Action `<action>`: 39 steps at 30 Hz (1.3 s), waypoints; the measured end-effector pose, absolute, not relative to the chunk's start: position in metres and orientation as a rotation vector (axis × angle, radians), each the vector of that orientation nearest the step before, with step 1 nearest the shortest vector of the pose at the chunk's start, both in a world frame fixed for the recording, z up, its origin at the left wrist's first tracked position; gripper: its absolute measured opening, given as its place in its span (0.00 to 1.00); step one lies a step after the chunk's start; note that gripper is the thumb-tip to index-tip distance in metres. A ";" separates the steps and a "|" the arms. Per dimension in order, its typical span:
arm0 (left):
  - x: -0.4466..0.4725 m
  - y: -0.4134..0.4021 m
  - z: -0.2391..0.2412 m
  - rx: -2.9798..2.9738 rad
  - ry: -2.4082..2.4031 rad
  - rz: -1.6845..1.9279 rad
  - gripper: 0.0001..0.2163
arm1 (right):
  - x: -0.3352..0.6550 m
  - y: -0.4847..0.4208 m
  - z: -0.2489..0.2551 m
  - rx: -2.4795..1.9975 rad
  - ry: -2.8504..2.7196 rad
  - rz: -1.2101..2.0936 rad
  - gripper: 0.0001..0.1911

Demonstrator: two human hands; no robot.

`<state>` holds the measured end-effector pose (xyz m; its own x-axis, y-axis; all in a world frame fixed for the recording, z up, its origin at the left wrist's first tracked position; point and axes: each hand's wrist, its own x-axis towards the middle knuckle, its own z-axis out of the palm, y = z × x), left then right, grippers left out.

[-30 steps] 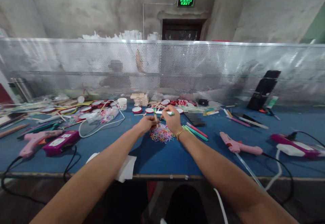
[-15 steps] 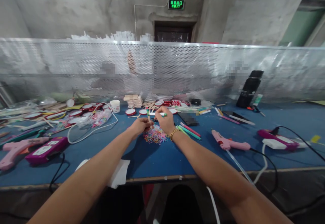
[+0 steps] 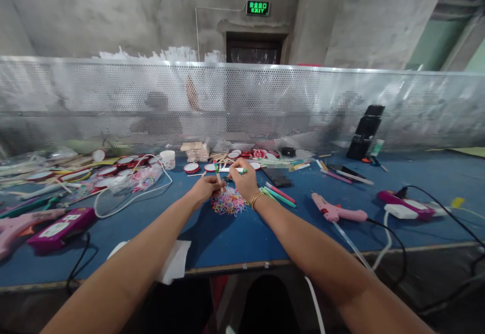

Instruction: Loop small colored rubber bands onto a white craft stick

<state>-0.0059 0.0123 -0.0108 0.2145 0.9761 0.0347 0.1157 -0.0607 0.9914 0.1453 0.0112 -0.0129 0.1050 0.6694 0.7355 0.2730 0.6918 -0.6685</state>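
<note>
My left hand [image 3: 206, 191] pinches the lower part of a thin, flat wooden craft stick [image 3: 218, 175], which stands nearly upright with green colour on its upper end. In my right hand [image 3: 245, 181] is a white marker with green ends [image 3: 237, 171], gripped like a pen. Its tip points left at the green part of the stick; whether they touch, I cannot tell. Beneath both hands lies a pile of small multicoloured loops [image 3: 229, 205], which look like rubber bands. Several coloured markers [image 3: 282, 195] rest just right of my right wrist.
Pink glue guns [image 3: 337, 211] lie to the right and far left, by purple power strips [image 3: 62, 230]. Small red-rimmed drums [image 3: 191, 168], a white cup [image 3: 167, 159] and stacked wooden pieces [image 3: 195, 151] line the back. A perforated metal screen [image 3: 265, 101] closes off the table.
The camera has turned slightly, so the scene sits a little further left. Both hands keep their hold on stick and marker, and the stick now leans slightly left.
</note>
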 end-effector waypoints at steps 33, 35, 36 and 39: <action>-0.009 0.019 -0.019 1.522 1.075 0.896 0.16 | 0.150 0.018 -0.017 -0.731 -1.456 0.445 0.04; -0.009 0.021 -0.020 1.527 1.085 0.891 0.16 | 0.150 0.019 -0.017 -0.719 -1.450 0.447 0.04; -0.009 0.021 -0.020 1.527 1.089 0.892 0.16 | 0.150 0.019 -0.017 -0.713 -1.446 0.443 0.04; -0.010 0.023 -0.023 1.517 1.091 0.895 0.17 | 0.150 0.019 -0.017 -0.708 -1.435 0.436 0.04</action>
